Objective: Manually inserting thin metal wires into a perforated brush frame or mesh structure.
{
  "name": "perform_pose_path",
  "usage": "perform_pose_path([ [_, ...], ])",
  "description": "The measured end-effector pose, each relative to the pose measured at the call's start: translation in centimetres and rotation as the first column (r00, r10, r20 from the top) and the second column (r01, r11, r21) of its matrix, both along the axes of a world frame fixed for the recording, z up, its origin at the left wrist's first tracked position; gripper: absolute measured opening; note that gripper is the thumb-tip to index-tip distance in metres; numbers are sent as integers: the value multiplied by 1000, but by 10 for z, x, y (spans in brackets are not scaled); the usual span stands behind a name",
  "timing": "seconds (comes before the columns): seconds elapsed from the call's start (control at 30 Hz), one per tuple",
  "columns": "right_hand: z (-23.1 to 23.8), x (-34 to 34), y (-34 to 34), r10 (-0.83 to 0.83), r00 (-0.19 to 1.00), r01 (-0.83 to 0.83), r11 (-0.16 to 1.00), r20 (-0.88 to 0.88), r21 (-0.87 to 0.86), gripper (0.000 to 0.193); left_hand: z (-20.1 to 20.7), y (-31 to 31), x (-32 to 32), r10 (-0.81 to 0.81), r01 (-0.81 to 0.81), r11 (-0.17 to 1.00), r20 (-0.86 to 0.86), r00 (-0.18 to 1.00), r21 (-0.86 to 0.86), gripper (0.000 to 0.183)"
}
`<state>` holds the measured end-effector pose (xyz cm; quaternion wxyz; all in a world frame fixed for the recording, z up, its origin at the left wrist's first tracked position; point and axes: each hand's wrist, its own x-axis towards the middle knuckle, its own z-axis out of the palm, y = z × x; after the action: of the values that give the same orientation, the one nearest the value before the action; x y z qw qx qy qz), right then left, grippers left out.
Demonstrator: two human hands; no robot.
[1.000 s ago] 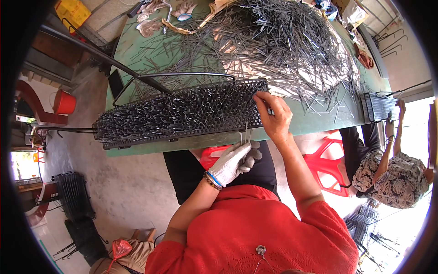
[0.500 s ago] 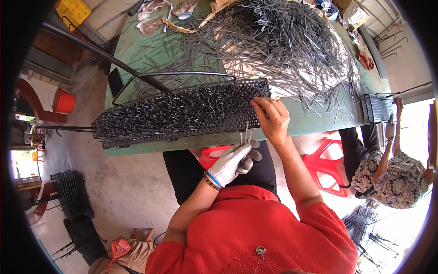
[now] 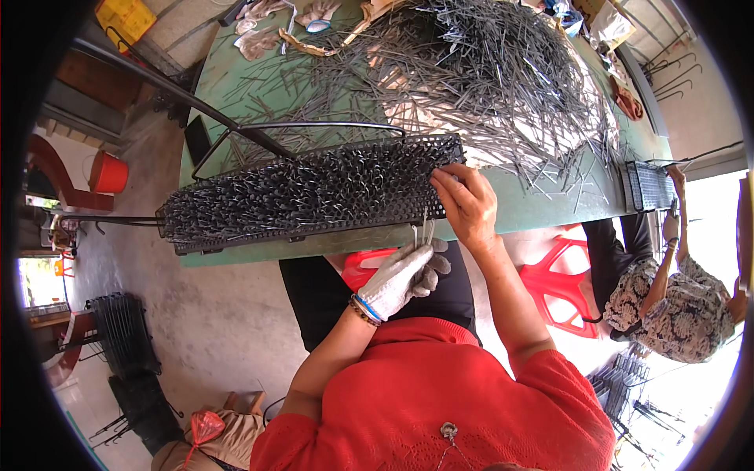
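Note:
A long black perforated metal tray (image 3: 369, 225) lies across the near edge of the table, most of its holes packed with thin dark upright strips (image 3: 290, 192). My right hand (image 3: 470, 206), bare, is at the tray's right end, where fewer strips stand. Its thumb and fingers are pinched together close to the mesh; what is between them is hidden or too small to make out. Just below the tray, my left hand (image 3: 400, 276) wears a whitish work glove and is closed on a few thin strips (image 3: 426, 234) that point up toward the tray's near edge.
Black rods (image 3: 181, 96) rise from the tray to the upper left. Beyond it, a big heap of loose dark strips (image 3: 510, 63) covers the green table (image 3: 550, 206). At the right, a co-worker (image 3: 675, 306) handles another black tray (image 3: 650, 187). Red stools (image 3: 561, 279) stand beneath the table.
My right hand has shifted only slightly at the tray's right end, its fingers still pinched. The left hand stays in place with its strips. The co-worker's raised hand has moved a little left.

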<state>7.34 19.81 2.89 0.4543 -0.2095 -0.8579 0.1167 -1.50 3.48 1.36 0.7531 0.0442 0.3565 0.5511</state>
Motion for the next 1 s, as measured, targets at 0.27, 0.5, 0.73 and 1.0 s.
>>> perform_pose_path([
  [0.27,-4,-1,-6,-50,995,48,999,-83,-24,23,0,-2,1,1,0,1000,-22,1000,14,29],
  [0.5,-14,0,-8,5,997,-19,979,-71,-203,21,-5,-1,2,-11,12,1000,-36,999,19,30],
  [0.73,16,15,-23,-26,997,-17,858,-77,-514,17,7,1,-3,0,2,999,-47,999,49,28],
  [1.0,16,33,-27,211,977,-86,501,25,-861,24,6,4,1,14,-6,997,-96,995,83,31],
])
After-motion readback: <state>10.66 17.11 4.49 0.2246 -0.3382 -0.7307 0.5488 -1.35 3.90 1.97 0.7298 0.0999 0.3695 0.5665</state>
